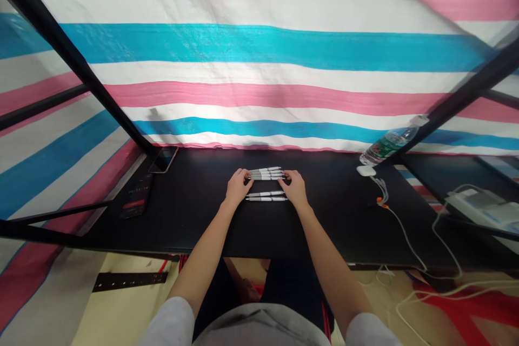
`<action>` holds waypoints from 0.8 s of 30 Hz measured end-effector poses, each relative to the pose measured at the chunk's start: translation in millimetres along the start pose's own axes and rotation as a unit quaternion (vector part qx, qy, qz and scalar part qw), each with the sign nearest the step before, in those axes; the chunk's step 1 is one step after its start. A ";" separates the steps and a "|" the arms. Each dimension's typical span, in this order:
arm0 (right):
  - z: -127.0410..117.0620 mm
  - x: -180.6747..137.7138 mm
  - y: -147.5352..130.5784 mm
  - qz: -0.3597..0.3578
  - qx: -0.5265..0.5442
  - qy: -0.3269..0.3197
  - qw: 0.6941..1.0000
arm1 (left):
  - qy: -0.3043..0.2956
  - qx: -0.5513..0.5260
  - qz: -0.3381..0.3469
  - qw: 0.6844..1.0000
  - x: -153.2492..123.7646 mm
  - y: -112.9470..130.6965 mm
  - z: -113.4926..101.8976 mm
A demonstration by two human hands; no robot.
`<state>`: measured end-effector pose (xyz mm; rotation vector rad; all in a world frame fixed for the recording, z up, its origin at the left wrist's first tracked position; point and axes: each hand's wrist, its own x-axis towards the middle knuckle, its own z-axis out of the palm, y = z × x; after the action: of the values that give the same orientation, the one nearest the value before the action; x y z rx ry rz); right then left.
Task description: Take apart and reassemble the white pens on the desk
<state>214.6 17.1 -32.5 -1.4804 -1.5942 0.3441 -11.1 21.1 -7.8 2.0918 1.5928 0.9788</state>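
White pens, four | left hand, right hand: fingers touching pen ends, grip unclear | two more pens just below | black surface

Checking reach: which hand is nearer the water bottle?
Right. The right hand is at the pens' right end, left of the water bottle; the left hand is farther, at their left end.

I've got four white-and-grey pens bunched side by side, flat on the black desk, and two more pens lying parallel just below them.
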 end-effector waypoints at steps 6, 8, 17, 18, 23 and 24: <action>-2.5 -2.2 -2.9 -0.006 -0.007 -0.005 1.000 | 0.000 -0.009 0.002 1.000 -0.5 -1.5 -0.2; -3.8 -3.6 -3.5 -0.008 -0.007 -0.013 1.000 | -0.011 -0.008 0.008 1.000 -1.5 -1.9 -1.4; -4.2 -5.2 -6.3 -0.017 -0.001 -0.044 0.999 | -0.054 -0.029 0.035 0.997 -3.0 -0.1 -6.5; -4.6 -5.2 -7.2 -0.018 0.000 -0.047 0.999 | -0.052 -0.043 0.032 0.997 -2.7 -0.1 -7.1; -11.3 -6.0 -12.1 -0.005 0.069 -0.061 0.996 | -0.027 -0.130 0.021 0.991 -2.7 1.7 -8.8; -13.0 -6.3 -13.0 0.013 0.101 -0.065 0.993 | -0.027 -0.147 0.018 0.989 -3.0 2.6 -8.6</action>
<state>215.1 3.5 -18.5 -1.3469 -1.5904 0.6100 -15.7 16.3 -1.1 1.9313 1.2986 1.0867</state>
